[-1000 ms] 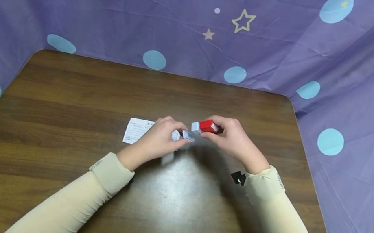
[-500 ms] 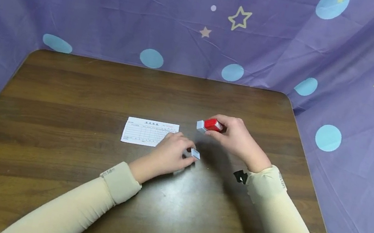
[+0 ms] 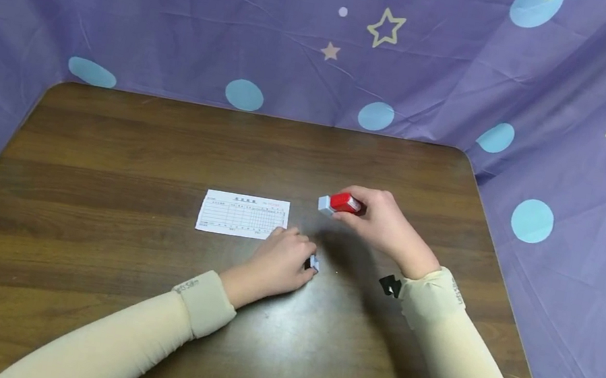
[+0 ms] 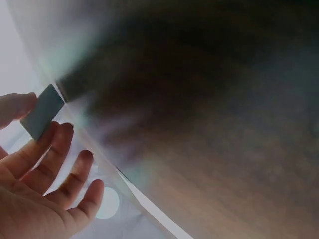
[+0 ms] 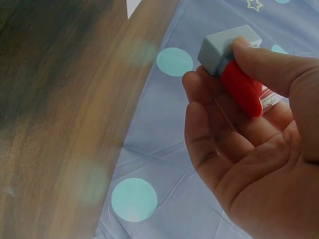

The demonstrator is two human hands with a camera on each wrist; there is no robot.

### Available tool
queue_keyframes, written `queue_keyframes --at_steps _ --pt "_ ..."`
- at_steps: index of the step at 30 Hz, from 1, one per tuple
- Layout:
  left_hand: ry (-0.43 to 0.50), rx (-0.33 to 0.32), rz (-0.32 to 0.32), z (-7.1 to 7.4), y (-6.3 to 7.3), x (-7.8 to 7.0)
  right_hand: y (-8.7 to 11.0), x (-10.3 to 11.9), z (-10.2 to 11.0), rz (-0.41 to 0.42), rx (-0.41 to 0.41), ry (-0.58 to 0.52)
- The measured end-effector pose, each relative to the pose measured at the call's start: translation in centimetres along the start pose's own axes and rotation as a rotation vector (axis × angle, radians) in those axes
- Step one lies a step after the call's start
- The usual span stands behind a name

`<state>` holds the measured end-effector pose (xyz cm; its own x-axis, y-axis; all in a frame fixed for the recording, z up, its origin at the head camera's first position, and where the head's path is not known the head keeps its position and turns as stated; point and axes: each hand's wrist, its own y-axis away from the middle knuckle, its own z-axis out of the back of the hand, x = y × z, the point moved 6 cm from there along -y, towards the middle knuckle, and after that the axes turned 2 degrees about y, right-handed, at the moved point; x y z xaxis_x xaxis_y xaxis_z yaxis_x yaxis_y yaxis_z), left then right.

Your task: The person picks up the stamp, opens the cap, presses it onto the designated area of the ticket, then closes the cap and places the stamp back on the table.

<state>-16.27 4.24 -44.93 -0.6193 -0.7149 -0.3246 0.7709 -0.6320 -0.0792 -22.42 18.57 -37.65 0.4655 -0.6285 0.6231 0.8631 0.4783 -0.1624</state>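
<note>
My left hand (image 3: 281,257) pinches a small grey-white rectangular cap (image 3: 314,263) between thumb and fingers, low over the table just right of the paper slip. In the left wrist view the cap (image 4: 43,112) shows a flat grey face, and the other fingers are spread loosely. My right hand (image 3: 381,227) holds a red stamp (image 3: 345,203) with a pale grey block at its end, raised above the table and pointing left. In the right wrist view the thumb lies over the stamp (image 5: 241,89) and the fingers support it from below.
A printed form slip (image 3: 227,213) lies on the brown wooden table (image 3: 167,139), left of both hands. A small black piece (image 3: 390,286) shows beside the right cuff. A purple patterned curtain (image 3: 200,11) surrounds the table's back and sides.
My left hand has moved away from the stamp, right and toward me, carrying the cap down near the table and uncovering the slip. The right hand stays nearly in place with the stamp.
</note>
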Motion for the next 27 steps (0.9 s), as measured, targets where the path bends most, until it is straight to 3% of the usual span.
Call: queue_keyframes --at_steps 5,11,21,27 --pt "-0.091 0.055 0.036 -0.36 0.01 0.09 0.02 -0.03 -0.05 0.011 -0.004 0.008" --pt "-0.21 0.046 0.011 -0.16 -0.06 -0.3 -0.07 -0.1 -0.06 0.023 -0.013 0.009" --pt "-0.215 0.057 0.001 -0.06 -0.1 -0.49 -0.07 -0.18 -0.25 0.003 0.009 0.018" --pt "-0.233 0.032 -0.012 0.05 0.03 -0.46 -0.16 -0.13 -0.24 0.01 0.01 0.027"
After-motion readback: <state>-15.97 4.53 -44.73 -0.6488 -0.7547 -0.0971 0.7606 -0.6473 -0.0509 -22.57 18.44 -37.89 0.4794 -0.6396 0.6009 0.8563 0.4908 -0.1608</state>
